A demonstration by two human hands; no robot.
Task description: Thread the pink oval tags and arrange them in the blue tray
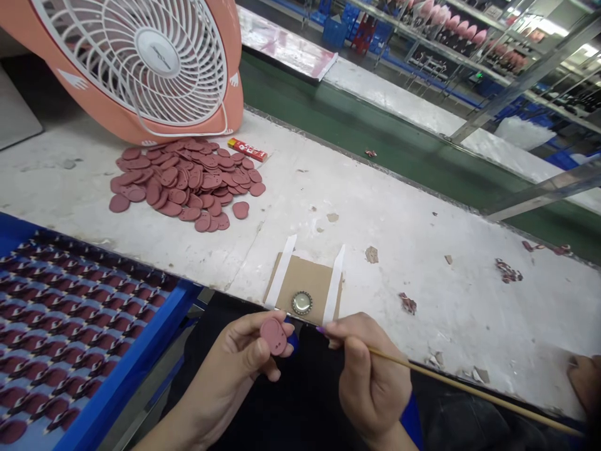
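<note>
Workbench (375, 207), maroon disc pile (185, 185), left fingers (256, 354) clamping disc (273, 336), right fingers (350, 357) clamping stick (469, 389)

Small maroon oval disc (273, 336), pierced by small holes, pinched upright between left thumb and fingers (244, 332); long thin wooden stick (469, 391) gripped in right fingers (352, 335), purple tip poking just past them.

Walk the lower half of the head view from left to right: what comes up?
Blue-rimmed tray of maroon ovals, left hand, maroon holed oval disc, ribbed metal bottle cap on brown cardboard, right hand, thin wooden stick.
</note>
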